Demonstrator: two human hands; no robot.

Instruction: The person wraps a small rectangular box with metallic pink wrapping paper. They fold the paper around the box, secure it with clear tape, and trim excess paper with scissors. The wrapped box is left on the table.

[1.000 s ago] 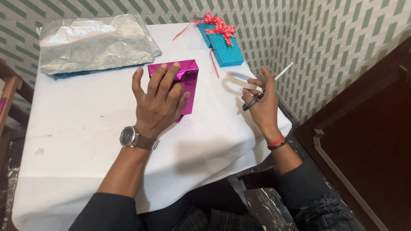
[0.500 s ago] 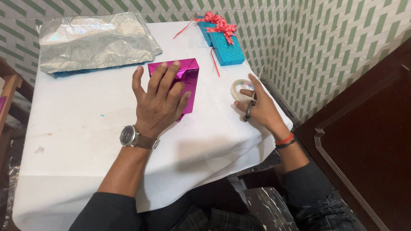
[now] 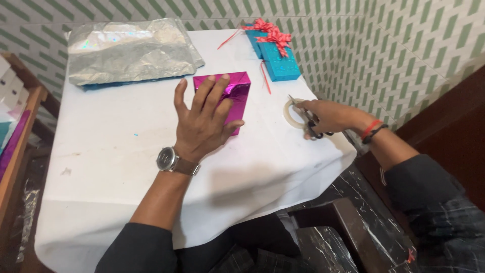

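Observation:
My left hand [image 3: 204,121] lies flat with spread fingers on a box wrapped in shiny magenta paper [image 3: 233,93], near the middle of the white-covered table [image 3: 101,151]. A wristwatch [image 3: 167,160] is on that wrist. My right hand [image 3: 328,117] rests low at the table's right edge with its fingers through the black handles of small scissors [image 3: 309,123]. The scissor tips lie across a roll of clear tape [image 3: 293,112] that sits flat on the cloth.
Crumpled silver wrapping sheets [image 3: 131,50] lie at the back left. Two teal gift boxes with red ribbon bows [image 3: 275,53] stand at the back right by the tiled wall. A wooden rack [image 3: 15,131] is at the left, a dark stool [image 3: 348,222] below the right edge.
My right hand came down from mid-air with the scissors and tape, and the roll now lies on the table. My left hand stayed pressed on the magenta box.

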